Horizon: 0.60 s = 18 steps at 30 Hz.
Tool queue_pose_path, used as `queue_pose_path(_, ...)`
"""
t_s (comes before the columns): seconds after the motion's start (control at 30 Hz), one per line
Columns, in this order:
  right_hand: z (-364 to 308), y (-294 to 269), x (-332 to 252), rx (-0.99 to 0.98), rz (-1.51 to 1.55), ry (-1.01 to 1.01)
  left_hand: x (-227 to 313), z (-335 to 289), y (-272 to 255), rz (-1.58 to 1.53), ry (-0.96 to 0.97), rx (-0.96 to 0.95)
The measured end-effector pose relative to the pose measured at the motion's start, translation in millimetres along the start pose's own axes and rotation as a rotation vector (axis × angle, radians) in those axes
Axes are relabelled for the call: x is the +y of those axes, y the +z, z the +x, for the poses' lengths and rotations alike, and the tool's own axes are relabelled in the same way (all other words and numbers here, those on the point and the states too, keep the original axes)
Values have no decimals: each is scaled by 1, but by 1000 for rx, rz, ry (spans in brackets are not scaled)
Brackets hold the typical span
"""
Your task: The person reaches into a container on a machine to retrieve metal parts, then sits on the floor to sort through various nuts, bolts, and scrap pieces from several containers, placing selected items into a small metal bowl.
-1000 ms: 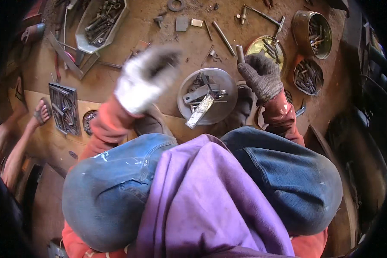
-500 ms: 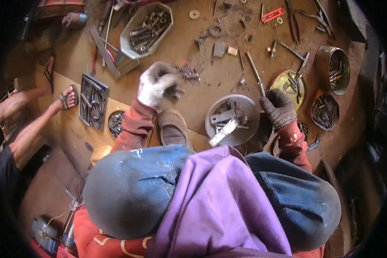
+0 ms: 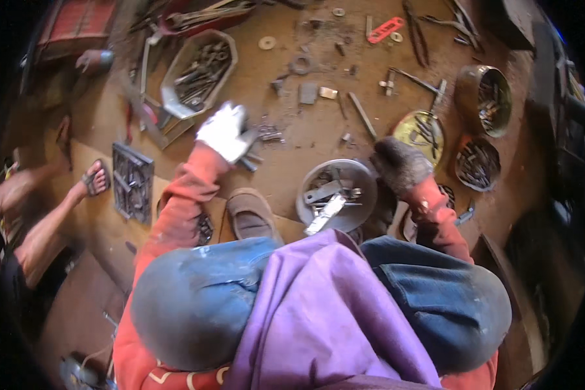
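Observation:
My left hand [image 3: 226, 134], in a white glove, is curled above the floor left of centre. Short dark metal pins [image 3: 248, 162] stick out from below its fingers. Beside its fingertips lies a small heap of screws [image 3: 270, 134]. On the right, my right hand [image 3: 403, 165] in a dirty grey glove is closed around the near end of a slim metal rod [image 3: 363, 116]; the fingers hide that end. Between the hands stands a round metal bowl [image 3: 366, 185] with metal parts and a shiny flat bar [image 3: 325, 214] leaning over its near rim.
Around me are an elongated tray [image 3: 169, 97] of bolts, a black rectangular tray [image 3: 127, 211] of metal pieces, a yellow lid [image 3: 404, 138], a tall tin [image 3: 468, 97] and a round container [image 3: 460, 175] of pins. Pliers [image 3: 416, 36] lie at the far right. Another person's foot [image 3: 95, 177] is at left.
The view has shifted, so the floor things appear further left and lower. My left hand has reached slightly forward toward the screws. My right hand stays at the rod.

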State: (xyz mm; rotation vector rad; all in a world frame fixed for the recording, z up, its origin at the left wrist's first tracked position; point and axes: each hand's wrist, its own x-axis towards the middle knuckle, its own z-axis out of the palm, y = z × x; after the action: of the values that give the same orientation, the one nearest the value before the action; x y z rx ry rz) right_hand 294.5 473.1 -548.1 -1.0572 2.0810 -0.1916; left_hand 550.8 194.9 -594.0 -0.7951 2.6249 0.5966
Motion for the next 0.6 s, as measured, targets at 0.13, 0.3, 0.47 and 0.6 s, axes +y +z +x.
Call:
queue_pose_path(0.13,9,9,16,49,-66,-102,-1,-6,7,-67,-34,134)
queue_pose_path(0.3,23,10,7,89,-36,-251,-2,-12,7,-75,-176,185)
queue_pose_path(0.47,47,16,-10,-89,-161,-223,-2,-3,-4,15,-79,188)
queue_pose_path(0.6,56,27,-7,-54,-208,-245,-1,-2,-9,-193,-63,254)
